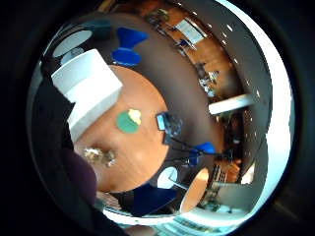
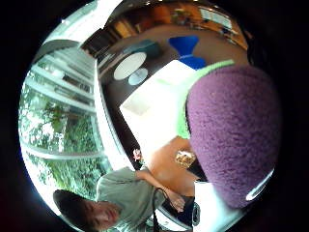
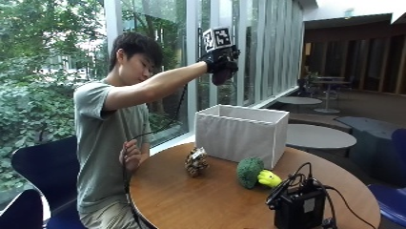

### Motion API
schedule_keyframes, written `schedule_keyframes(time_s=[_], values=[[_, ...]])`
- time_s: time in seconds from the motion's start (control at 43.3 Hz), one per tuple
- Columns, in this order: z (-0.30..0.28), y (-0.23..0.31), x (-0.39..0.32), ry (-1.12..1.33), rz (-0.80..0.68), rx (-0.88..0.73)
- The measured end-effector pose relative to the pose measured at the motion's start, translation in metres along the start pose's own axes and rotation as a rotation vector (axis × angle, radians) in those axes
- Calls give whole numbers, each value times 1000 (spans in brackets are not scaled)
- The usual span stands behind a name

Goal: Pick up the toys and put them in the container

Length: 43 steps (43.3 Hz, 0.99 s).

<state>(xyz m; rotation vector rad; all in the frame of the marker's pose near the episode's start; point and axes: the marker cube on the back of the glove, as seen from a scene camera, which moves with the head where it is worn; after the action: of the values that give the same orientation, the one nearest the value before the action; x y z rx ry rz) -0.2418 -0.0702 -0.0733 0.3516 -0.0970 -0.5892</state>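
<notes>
Round wooden table (image 3: 209, 200), person seated at its 9 o'clock side. White fabric container (image 3: 241, 133) stands open-topped at the table's far edge, about 12 o'clock. Right hand (image 3: 218, 64) raised high above the container's left side, fingers curled round a purple plush toy (image 2: 231, 130) with a green part; it fills the thumb-side palm view. Green broccoli plush (image 3: 252, 172) lies just beside the container's front right corner. Small brown spotted toy (image 3: 196, 161) sits near the front left corner. Black device (image 3: 299, 205) with cables at 5 o'clock.
</notes>
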Motion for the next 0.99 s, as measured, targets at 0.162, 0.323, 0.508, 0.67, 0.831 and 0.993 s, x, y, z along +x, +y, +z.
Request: schedule_keyframes(time_s=[0.162,0.323,0.508,0.67,0.831,0.993], values=[[35,-56,-73,-7,-92,55],[70,-91,-97,-37,-81,-72],[90,-94,-89,-163,-88,-239],[95,-71,-21,-118,-17,-192],[134,-16,84,-181,117,-246],[192,18,124,-278,213,-286]])
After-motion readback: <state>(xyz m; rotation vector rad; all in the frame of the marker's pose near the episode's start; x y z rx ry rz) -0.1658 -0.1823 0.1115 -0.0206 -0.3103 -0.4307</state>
